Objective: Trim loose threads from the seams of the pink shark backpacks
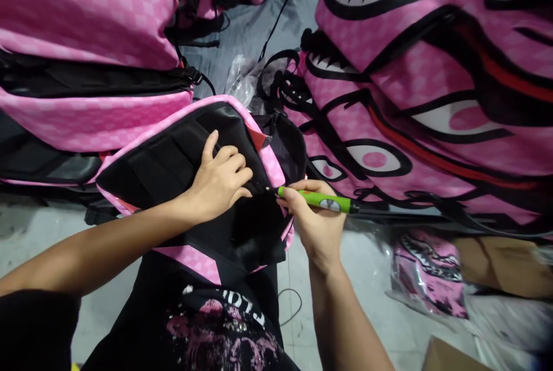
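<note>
Your R hand [318,218] is clamped on the green tool [317,199], ctr-right; go light w/ its tip [268,189]. L hand [222,178], fingers apart, shd press black panel [173,155] flat.

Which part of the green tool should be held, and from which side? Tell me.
Grip the green tool around its thick barrel, coming from the person's right, as the right hand holds it. That looks best: the barrel is long and straight, while the thin tip points left over the black bag, so fingers should stay behind it.
</note>
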{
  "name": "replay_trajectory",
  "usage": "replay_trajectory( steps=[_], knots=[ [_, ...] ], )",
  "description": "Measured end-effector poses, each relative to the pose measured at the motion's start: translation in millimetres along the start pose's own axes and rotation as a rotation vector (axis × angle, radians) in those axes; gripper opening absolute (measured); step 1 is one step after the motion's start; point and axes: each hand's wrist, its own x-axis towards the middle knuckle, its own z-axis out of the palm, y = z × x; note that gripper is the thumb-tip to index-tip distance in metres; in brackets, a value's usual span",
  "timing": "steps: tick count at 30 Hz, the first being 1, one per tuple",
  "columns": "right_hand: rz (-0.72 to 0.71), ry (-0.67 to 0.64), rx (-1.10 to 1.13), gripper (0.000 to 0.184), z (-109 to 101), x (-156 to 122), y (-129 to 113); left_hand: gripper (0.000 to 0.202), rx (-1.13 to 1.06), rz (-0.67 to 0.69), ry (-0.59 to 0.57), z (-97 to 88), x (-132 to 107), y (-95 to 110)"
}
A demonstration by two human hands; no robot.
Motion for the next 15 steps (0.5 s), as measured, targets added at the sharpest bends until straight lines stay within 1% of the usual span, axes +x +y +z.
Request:
replay_trajectory(
  steps=[1,3,6,8,12,15],
  knots=[
    [-0.024,0.07,-0.034,0.031,2.1,-1.3,2.4,0.019,-0.017,0.007,0.015,1.5,-1.9,1.9],
    [-0.071,0.131,-0.083,0.03,6.6,-3.9,7.6,0.012,-0.04,0.048,0.044,3.8,-5.5,4.1],
    [-0.125,0.126,-0.111,0.026,13.1,-5.8,13.9,0.005,-0.053,0.101,0.096,6.5,-9.1,4.6],
    [-0.148,0.108,-0.132,0.025,16.5,-5.7,15.7,0.003,-0.045,0.105,0.123,8.2,-10.2,5.0],
    [-0.219,0.102,-0.204,0.021,20.1,-4.2,14.3,0.008,-0.007,0.101,0.17,10.2,-11.2,7.2],
    [-0.264,0.106,-0.196,0.017,21.5,-3.3,12.9,0.009,0.017,0.099,0.172,10.9,-11.9,8.5]
  ],
)
